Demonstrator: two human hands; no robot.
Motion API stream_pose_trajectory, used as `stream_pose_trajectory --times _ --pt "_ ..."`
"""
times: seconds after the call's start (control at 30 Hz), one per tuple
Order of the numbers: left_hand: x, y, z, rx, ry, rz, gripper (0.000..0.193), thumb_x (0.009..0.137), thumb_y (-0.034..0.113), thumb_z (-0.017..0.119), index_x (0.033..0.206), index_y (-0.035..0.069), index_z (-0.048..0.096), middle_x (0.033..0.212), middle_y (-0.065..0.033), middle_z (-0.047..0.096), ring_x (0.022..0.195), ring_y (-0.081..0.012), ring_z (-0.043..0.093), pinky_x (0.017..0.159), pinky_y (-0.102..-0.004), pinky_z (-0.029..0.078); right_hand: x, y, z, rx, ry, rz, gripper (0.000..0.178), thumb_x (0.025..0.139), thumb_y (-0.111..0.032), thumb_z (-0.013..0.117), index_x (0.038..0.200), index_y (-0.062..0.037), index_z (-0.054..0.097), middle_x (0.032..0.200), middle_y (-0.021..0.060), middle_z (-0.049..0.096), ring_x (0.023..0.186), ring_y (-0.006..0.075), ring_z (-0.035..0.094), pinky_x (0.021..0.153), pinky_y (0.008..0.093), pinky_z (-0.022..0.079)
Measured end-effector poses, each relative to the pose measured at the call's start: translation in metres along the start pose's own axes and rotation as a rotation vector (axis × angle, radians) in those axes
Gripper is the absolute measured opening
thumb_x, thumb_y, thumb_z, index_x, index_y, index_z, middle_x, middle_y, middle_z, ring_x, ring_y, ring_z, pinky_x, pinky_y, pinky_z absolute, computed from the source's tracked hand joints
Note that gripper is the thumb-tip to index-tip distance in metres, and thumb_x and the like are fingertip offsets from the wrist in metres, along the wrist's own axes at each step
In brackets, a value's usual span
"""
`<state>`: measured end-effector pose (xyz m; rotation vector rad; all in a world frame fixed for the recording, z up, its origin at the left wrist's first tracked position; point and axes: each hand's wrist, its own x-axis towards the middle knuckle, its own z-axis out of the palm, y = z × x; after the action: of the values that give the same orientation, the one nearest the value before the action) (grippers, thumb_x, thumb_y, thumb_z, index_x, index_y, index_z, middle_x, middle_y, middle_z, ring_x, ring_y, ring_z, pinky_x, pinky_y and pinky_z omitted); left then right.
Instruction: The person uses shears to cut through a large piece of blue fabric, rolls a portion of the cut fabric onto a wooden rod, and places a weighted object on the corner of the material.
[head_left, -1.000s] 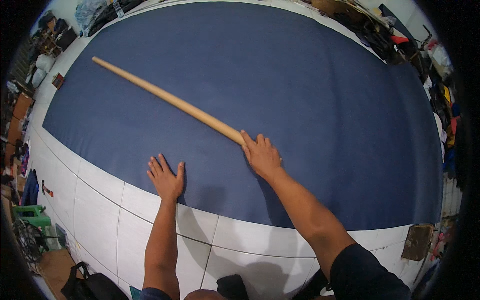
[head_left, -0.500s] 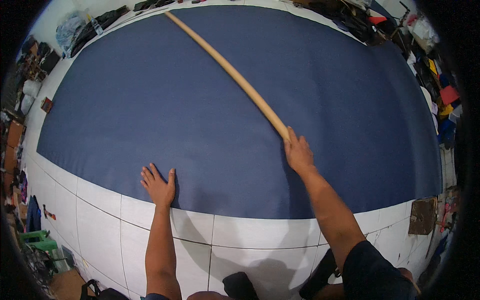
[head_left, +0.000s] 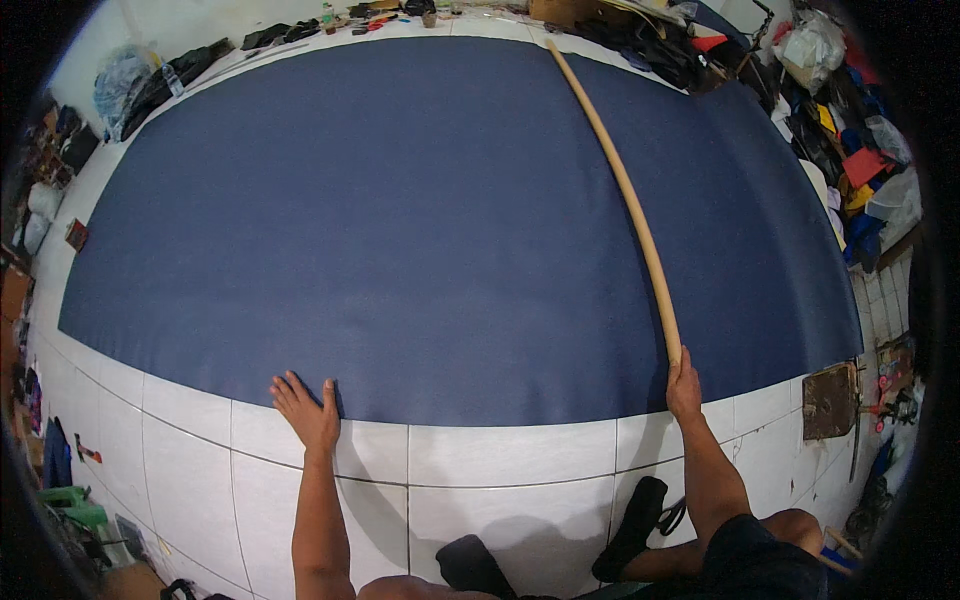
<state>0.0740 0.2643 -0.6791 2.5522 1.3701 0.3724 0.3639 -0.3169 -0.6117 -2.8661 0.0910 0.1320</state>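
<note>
A wide sheet of dark blue material point(head_left: 400, 220) lies spread over the floor in front of me. My right hand point(head_left: 684, 388) is closed round the near end of a long, pale wooden pole point(head_left: 637, 215), close to the sheet's near edge. The pole reaches away across the right part of the sheet to its far edge. At the sheet's near edge on the left, my left hand point(head_left: 308, 410) lies flat with its fingers spread, and nothing is in it.
White floor tiles point(head_left: 510, 455) run along the near side, with my dark-covered feet on them. A brown block point(head_left: 830, 402) sits by the sheet's near right corner. Bags and coloured scraps point(head_left: 865, 165) are heaped at the right. A small box point(head_left: 77, 235) stands beyond the left edge.
The pole has swung and shifted to the right, its far end moving most. My right hand has come nearer and rightward with it. My left hand stays flat near the edge.
</note>
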Motion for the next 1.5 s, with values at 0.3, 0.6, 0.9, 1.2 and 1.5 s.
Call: stream_pose_trajectory --times 0.3,0.6,0.9,1.2,1.5 --pt "-0.012 -0.045 -0.014 -0.095 0.038 -0.063 0.076 0.096 0.043 0.053 0.150 -0.003 0.026 0.157 -0.0293 0.014 0.145 -0.0444 0.017 0.119 -0.0526 0.012 -0.036 -0.092 0.021 0.044 0.018 -0.163 0.053 0.104 -0.035 0.038 0.151 -0.0110 0.031 0.118 0.0231 0.056 0.106 0.0404 0.059 0.092 0.0501 0.047" --pt "-0.016 -0.038 -0.014 -0.049 0.086 -0.049 0.078 0.093 0.043 0.056 0.148 -0.004 0.029 0.154 -0.0315 0.020 0.143 -0.0446 0.022 0.118 -0.0514 0.015 -0.026 -0.353 0.085 0.007 -0.237 -0.641 0.057 0.101 -0.043 0.043 0.151 -0.0166 0.030 0.113 0.0235 0.059 0.103 0.0411 0.060 0.087 0.0516 0.050" --pt "-0.015 -0.039 -0.017 -0.069 0.141 -0.077 0.076 0.090 0.044 0.060 0.146 -0.002 0.037 0.152 -0.0299 0.027 0.141 -0.0425 0.028 0.117 -0.0504 0.019 -0.125 -0.459 0.135 -0.129 -0.351 -1.116 0.058 0.099 -0.043 0.049 0.149 -0.0181 0.034 0.103 0.0205 0.060 0.093 0.0372 0.064 0.080 0.0486 0.054" --pt "-0.018 -0.062 -0.004 -0.523 0.486 -0.131 0.048 0.091 0.013 0.052 0.134 -0.007 0.043 0.139 -0.0307 0.040 0.130 -0.0429 0.039 0.111 -0.0458 0.030 -0.203 -0.456 0.118 -0.070 -0.625 -1.315 0.056 0.098 -0.042 0.052 0.148 -0.0218 0.037 0.104 0.0183 0.059 0.094 0.0341 0.063 0.078 0.0471 0.054" --pt "-0.088 -0.035 -0.041 -0.925 0.268 -0.568 0.070 0.089 0.025 0.068 0.137 -0.009 0.029 0.104 -0.0173 0.051 0.084 -0.0213 0.057 0.075 -0.0312 0.048 -0.238 -0.357 0.101 -0.040 -0.825 -1.284 0.053 0.095 -0.036 0.056 0.142 -0.0142 0.044 0.105 0.0160 0.061 0.095 0.0331 0.062 0.081 0.0466 0.052"
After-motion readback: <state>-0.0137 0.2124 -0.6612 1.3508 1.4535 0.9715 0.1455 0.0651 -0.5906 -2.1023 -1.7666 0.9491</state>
